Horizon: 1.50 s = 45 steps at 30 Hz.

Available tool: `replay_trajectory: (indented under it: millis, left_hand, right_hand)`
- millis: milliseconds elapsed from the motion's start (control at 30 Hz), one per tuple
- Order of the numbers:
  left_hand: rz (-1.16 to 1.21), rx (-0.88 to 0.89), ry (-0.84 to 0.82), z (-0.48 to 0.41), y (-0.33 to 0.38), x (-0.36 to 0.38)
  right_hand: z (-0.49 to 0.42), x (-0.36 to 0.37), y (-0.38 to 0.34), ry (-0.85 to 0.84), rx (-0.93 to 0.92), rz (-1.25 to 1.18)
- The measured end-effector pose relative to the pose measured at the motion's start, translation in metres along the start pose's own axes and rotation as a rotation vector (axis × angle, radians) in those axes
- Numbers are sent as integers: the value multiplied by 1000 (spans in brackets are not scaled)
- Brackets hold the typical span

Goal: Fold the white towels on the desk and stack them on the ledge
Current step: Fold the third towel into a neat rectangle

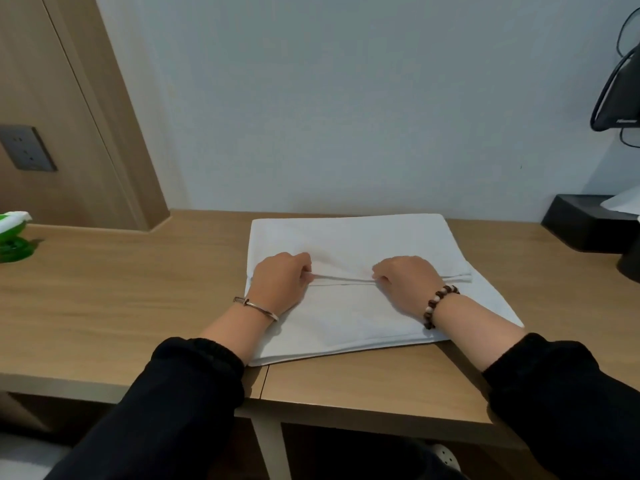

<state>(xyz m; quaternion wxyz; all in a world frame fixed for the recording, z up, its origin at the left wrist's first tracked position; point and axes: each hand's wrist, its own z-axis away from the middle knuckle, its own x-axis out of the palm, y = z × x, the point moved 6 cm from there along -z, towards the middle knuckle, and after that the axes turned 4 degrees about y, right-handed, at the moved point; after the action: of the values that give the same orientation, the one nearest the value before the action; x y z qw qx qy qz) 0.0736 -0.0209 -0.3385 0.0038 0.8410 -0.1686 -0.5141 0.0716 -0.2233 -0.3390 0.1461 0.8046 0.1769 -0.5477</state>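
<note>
A: Towel, where?

B: One white towel (pixel 346 237) lies flat on the tabletop (pixel 138 299), right of centre, with its far edge near the wall. The far part is doubled over toward the person. Its free edge runs across the middle.

A: Hands?

B: The left hand (pixel 280 280) and right hand (pixel 405 280) are both on that free edge, a little apart. Each grip is clenched on the cloth, fingers curled in and pinching the doubled edge. There is a bracelet on each wrist.

A: Progress?

B: Early, by my reading. One fold is in hand and the towel is broad yet, so it likely needs further folds. No finished stack is in view. I cannot tell which surface is the ledge, and only this one towel shows.

A: Anything else?

B: A green item (pixel 14 237) sits at the far left and a black box (pixel 581 223) at the far right, both well apart from the towel.
</note>
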Motion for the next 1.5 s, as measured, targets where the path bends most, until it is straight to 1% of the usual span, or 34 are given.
replay_trajectory:
  millis: [100, 233, 300, 433, 533, 633, 733, 800, 867, 1000, 1100, 1200, 1267, 1333, 1400, 1467, 1500]
  left_hand:
    - [-83, 92, -69, -2, 5, -4]
    - [-118, 260, -45, -1, 15, -19]
    - [-155, 319, -79, 4, 19, -17]
    - [-251, 278, -142, 6, 21, -10]
    - [-328, 270, -167, 6, 26, -6]
    - [-387, 252, -177, 5, 28, -4]
    - [-434, 249, -208, 3, 32, -4]
    - [-471, 256, -234, 2, 35, -4]
    - [-508, 265, -253, 2, 39, -5]
    - [-552, 273, -262, 2, 42, -4]
    - [-545, 269, -254, 4, 42, -3]
    - [-535, 269, -241, 6, 41, -4]
    - [-528, 282, -233, 7, 39, -4]
    - [-481, 288, -218, 7, 36, -6]
    - [-402, 293, -193, 8, 33, -8]
    - [-320, 292, -171, 11, 26, -9]
    - [-293, 285, -168, 13, 20, -10]
  right_hand:
    - [-3, 1, 5, 5, 41, -13]
    - [-3, 3, 2, 10, 18, 15]
    - [-1, 3, 0, 18, 19, 19]
    - [1, -3, -9, 37, -17, 71]
    - [5, -11, -14, 87, -102, 118]
    - [13, -11, -16, 98, -103, 106]
    - [14, -8, -2, 46, -17, -45]
    - [15, -8, 13, 12, 80, -138]
    - [18, -10, 33, -7, 193, -166]
    - [32, -20, 70, 3, 356, -120]
    - [44, -28, 86, -9, 393, 67]
    - [46, -31, 77, -67, 364, 306]
    - [39, -31, 62, -112, 300, 383]
    - [30, -29, 46, -127, 188, 336]
    - [23, -22, 33, -172, 74, 185]
    - [22, -12, 27, -274, 48, 92]
    - [23, -10, 28, -304, 59, 90]
